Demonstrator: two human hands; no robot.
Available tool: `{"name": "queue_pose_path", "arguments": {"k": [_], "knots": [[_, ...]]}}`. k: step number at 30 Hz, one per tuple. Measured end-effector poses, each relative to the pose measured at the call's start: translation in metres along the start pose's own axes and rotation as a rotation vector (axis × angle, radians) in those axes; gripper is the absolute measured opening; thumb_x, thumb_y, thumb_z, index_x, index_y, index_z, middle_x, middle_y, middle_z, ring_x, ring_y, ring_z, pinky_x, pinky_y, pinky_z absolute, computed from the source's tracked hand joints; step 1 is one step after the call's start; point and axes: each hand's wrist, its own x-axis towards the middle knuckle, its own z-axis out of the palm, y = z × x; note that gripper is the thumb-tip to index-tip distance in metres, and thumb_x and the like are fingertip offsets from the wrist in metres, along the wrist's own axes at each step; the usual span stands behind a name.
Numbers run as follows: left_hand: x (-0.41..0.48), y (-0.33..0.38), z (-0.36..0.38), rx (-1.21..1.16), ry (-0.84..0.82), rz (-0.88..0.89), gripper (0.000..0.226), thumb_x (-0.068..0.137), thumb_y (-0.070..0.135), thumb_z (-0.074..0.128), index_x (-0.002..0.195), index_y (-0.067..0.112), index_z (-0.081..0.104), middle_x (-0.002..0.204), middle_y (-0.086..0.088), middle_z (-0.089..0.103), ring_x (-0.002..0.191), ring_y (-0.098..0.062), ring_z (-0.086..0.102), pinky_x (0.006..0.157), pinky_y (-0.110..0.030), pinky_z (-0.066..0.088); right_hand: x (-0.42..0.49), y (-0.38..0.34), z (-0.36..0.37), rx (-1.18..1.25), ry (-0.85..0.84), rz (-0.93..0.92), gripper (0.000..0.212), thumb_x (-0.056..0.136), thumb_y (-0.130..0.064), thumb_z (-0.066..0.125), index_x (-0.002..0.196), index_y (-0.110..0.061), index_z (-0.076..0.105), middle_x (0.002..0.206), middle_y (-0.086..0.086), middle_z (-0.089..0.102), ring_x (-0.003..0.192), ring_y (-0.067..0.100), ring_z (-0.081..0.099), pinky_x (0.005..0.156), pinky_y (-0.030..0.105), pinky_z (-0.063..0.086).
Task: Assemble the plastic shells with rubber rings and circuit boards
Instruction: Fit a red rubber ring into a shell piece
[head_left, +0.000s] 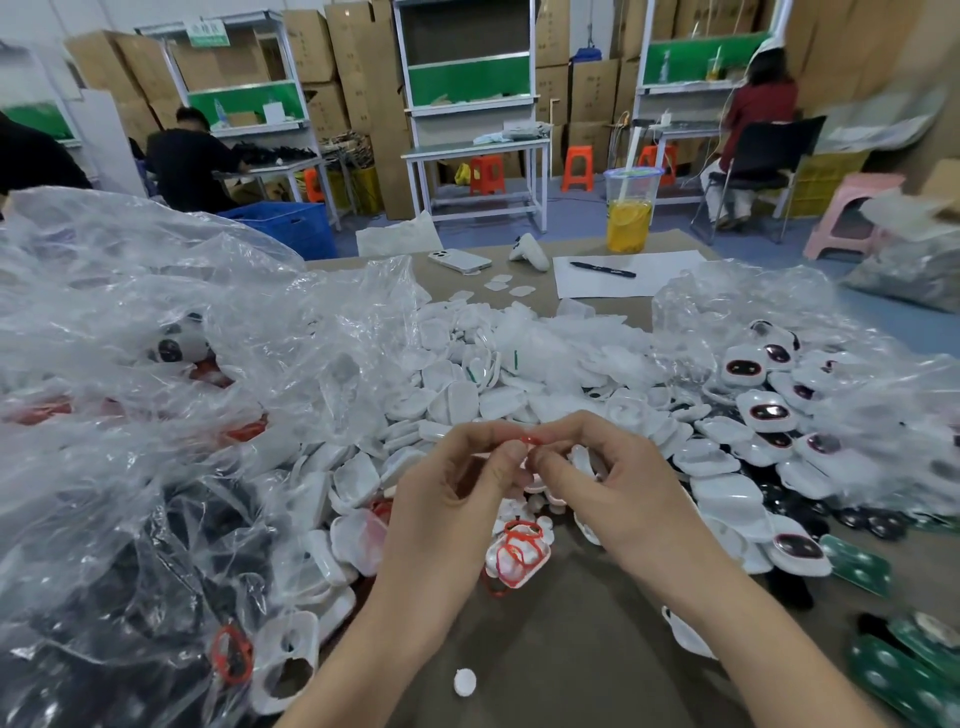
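My left hand (452, 499) and my right hand (618, 493) meet above the table's middle, and the fingertips of both pinch a thin red rubber ring (527, 442) between them. My right hand also holds a white plastic shell (584, 460) against its fingers. Below the hands lies a white shell with red rings on it (517, 553). A big heap of white shells (467, 395) spreads behind the hands. Shells with dark oval windows (769, 410) lie at the right. Green circuit boards (857, 564) sit at the right edge.
Crumpled clear plastic bags (156, 338) cover the left side, with a red ring (232, 653) beside a shell at the lower left. At the table's back stand a drink cup (629, 213), a phone (460, 260), and paper with a pen (602, 270). People sit at benches behind.
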Motion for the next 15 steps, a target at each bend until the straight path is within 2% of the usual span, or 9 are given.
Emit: {"name": "queue_pose_path", "arguments": {"k": [3, 5, 7, 9, 10, 12, 15], "knots": [[0.001, 0.002, -0.003, -0.036, -0.048, -0.036, 0.008, 0.093, 0.023, 0.068, 0.09, 0.026, 0.075, 0.083, 0.001, 0.077, 0.081, -0.012, 0.074, 0.074, -0.016, 0.054, 0.0, -0.003, -0.002, 0.019, 0.045, -0.011, 0.019, 0.089, -0.021, 0.071, 0.088, -0.04, 0.072, 0.08, -0.026, 0.07, 0.069, -0.008, 0.06, 0.062, 0.004, 0.04], [0.002, 0.003, -0.005, -0.024, -0.086, -0.038, 0.012, 0.095, 0.02, 0.068, 0.089, 0.028, 0.075, 0.083, 0.001, 0.076, 0.082, -0.012, 0.073, 0.076, -0.017, 0.054, 0.0, -0.006, -0.003, 0.037, 0.039, 0.013, 0.022, 0.089, -0.018, 0.071, 0.087, -0.04, 0.072, 0.081, -0.024, 0.071, 0.066, -0.006, 0.058, 0.061, 0.004, 0.04], [0.002, 0.002, -0.007, 0.019, -0.081, -0.032, 0.016, 0.094, 0.019, 0.069, 0.09, 0.034, 0.074, 0.087, 0.007, 0.076, 0.085, -0.007, 0.072, 0.077, -0.015, 0.053, 0.0, -0.008, -0.004, 0.102, 0.006, 0.057, 0.027, 0.091, -0.015, 0.068, 0.09, -0.042, 0.074, 0.084, -0.018, 0.073, 0.065, 0.002, 0.062, 0.06, 0.008, 0.044], [0.002, 0.0, -0.006, 0.075, -0.055, -0.02, 0.018, 0.092, 0.022, 0.071, 0.091, 0.04, 0.072, 0.091, 0.014, 0.076, 0.089, -0.002, 0.071, 0.078, -0.015, 0.052, 0.0, -0.009, -0.006, 0.185, -0.026, 0.109, 0.028, 0.092, -0.015, 0.065, 0.094, -0.041, 0.076, 0.086, -0.005, 0.076, 0.071, 0.019, 0.067, 0.06, 0.019, 0.052], [0.003, -0.002, -0.006, 0.101, -0.043, -0.008, 0.018, 0.092, 0.024, 0.072, 0.092, 0.042, 0.071, 0.093, 0.016, 0.076, 0.091, -0.002, 0.071, 0.079, -0.017, 0.052, 0.0, -0.01, -0.007, 0.217, -0.031, 0.127, 0.025, 0.092, -0.018, 0.066, 0.096, -0.04, 0.077, 0.087, -0.001, 0.076, 0.071, 0.022, 0.067, 0.061, 0.023, 0.054], [0.003, -0.005, -0.005, 0.154, -0.017, 0.026, 0.023, 0.091, 0.024, 0.074, 0.095, 0.046, 0.068, 0.094, 0.017, 0.075, 0.094, -0.003, 0.07, 0.081, -0.023, 0.05, 0.001, -0.011, -0.007, 0.245, -0.038, 0.152, 0.021, 0.09, -0.023, 0.07, 0.099, -0.041, 0.076, 0.09, -0.003, 0.076, 0.069, 0.018, 0.065, 0.063, 0.028, 0.054], [0.002, -0.008, -0.005, 0.191, 0.003, 0.041, 0.034, 0.09, 0.024, 0.074, 0.103, 0.053, 0.062, 0.096, 0.019, 0.073, 0.097, -0.001, 0.069, 0.08, -0.019, 0.052, 0.002, -0.009, -0.005, 0.231, -0.04, 0.185, 0.018, 0.088, -0.025, 0.073, 0.095, -0.041, 0.078, 0.087, -0.004, 0.076, 0.071, 0.019, 0.066, 0.066, 0.031, 0.057]]}}
